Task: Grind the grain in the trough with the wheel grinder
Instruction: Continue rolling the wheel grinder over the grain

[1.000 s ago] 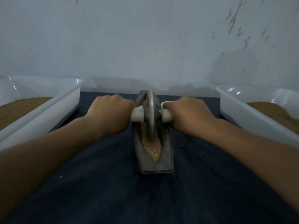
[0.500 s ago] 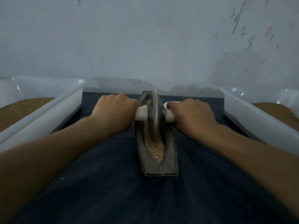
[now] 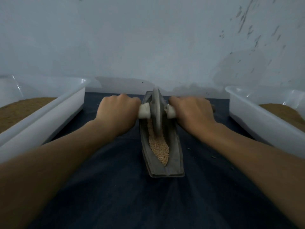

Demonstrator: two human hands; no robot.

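Observation:
A grey boat-shaped trough (image 3: 176, 151) lies lengthwise on the dark cloth, with pale grain (image 3: 160, 149) heaped in its near half. The grey metal wheel grinder (image 3: 156, 111) stands upright in the trough's far half, its rim down in the grain. A white handle (image 3: 144, 111) sticks out on each side of the wheel. My left hand (image 3: 117, 111) grips the left handle and my right hand (image 3: 191, 111) grips the right one. The far end of the trough is hidden behind the wheel.
A white plastic tub (image 3: 49, 116) with brown ground material stands at the left, and another white tub (image 3: 257, 119) with the same brown material at the right. A pale wall rises just behind the trough. A few stray grains lie on the dark cloth (image 3: 132, 195) right of the trough.
The wheel and both hands have rolled a little toward the far end of the trough, and more grain shows in the near half.

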